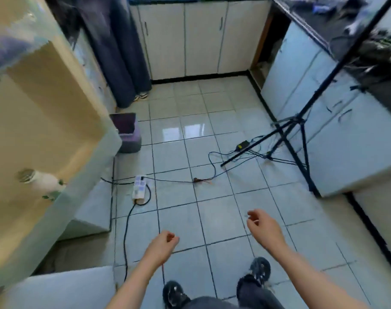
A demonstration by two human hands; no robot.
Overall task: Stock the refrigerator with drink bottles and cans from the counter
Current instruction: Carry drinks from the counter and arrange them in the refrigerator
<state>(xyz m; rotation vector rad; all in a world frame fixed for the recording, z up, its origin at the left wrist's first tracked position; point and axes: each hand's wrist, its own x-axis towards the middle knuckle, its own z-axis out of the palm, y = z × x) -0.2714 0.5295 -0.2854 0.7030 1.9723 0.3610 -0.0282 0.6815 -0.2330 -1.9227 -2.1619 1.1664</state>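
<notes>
Bare forearms extended forward and down, well apart. Left hand (165,240) loosely curled, holding nothing. Right hand (262,226) farther forward, fingers relaxed and slightly bent, likewise holding nothing.

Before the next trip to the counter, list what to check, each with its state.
1. Left hand free: ok, loosely curled, holds nothing.
2. Right hand free: ok, holds nothing.
3. Refrigerator open: ok, its door shelf shows, with a white bottle in it.
4. Floor path: not ok, a cable and power strip lie across the tiles, and tripod legs stand by the counter.
5. Drinks left on the counter: cannot tell, its top is blurred.
</notes>
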